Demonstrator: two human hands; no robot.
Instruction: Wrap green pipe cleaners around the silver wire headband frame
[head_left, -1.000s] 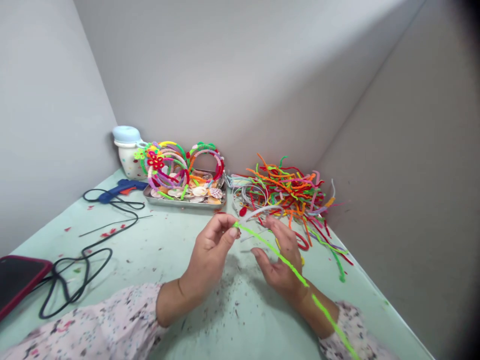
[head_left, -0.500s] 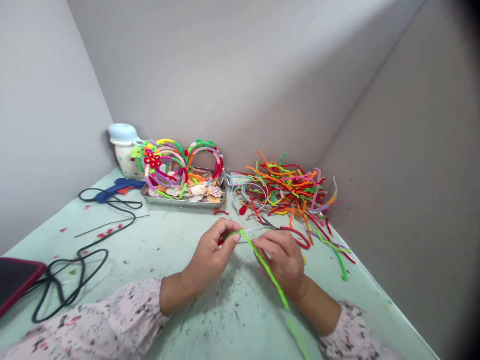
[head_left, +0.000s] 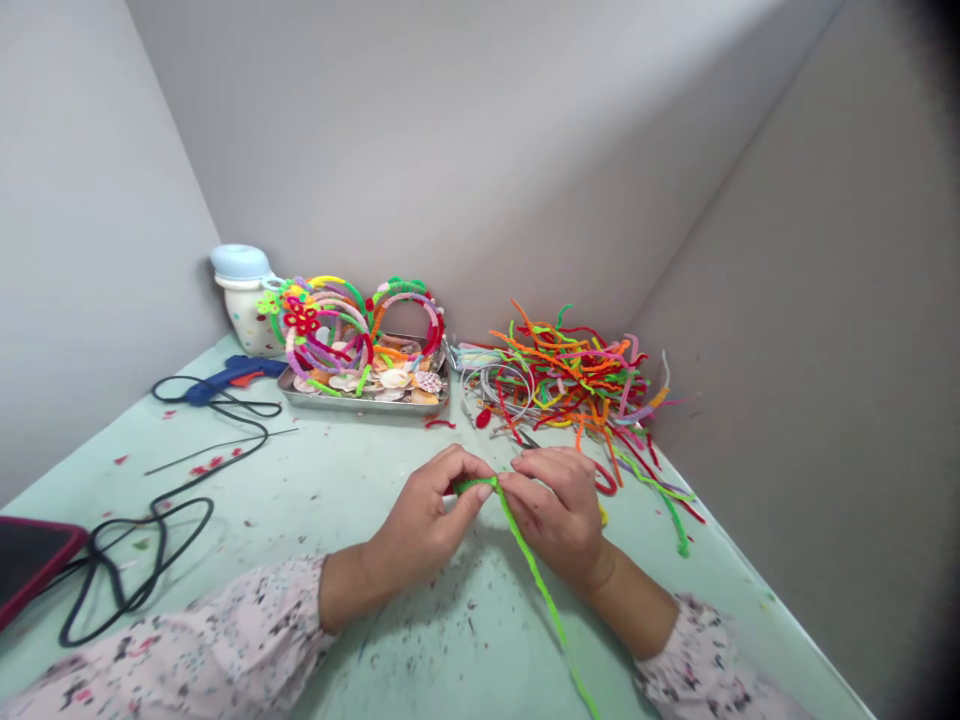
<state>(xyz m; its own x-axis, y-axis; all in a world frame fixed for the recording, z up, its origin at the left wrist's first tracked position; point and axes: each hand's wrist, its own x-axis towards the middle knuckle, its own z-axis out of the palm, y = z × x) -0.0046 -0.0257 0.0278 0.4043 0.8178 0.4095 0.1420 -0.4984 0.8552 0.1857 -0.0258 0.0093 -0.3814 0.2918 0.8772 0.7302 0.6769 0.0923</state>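
Observation:
A bright green pipe cleaner (head_left: 544, 590) bends at my fingertips, and its long tail hangs down toward the front of the table. My left hand (head_left: 435, 512) is closed in a pinch on its upper part, where green is wound along a thin band mostly hidden by my fingers; a bit of red shows at the palm. Touching the bend from the other side, the fingertips of my right hand (head_left: 559, 508) are closed on the green strand. Behind the right hand lie scissors with red handles (head_left: 606, 480), partly covered.
A metal tray (head_left: 360, 402) holds shells and several pipe-cleaner-wrapped headbands (head_left: 330, 335). Right of it lie bare metal headbands (head_left: 491, 385) and a heap of pipe cleaners (head_left: 577, 375). A blue glue gun (head_left: 232, 378), its black cord, a cup (head_left: 247, 310) and a red-edged device (head_left: 37, 565) are at left.
My hands have come together at the bend of the green pipe cleaner, the right one moving left. The pale strip between them is now covered. The tail has swung slightly left.

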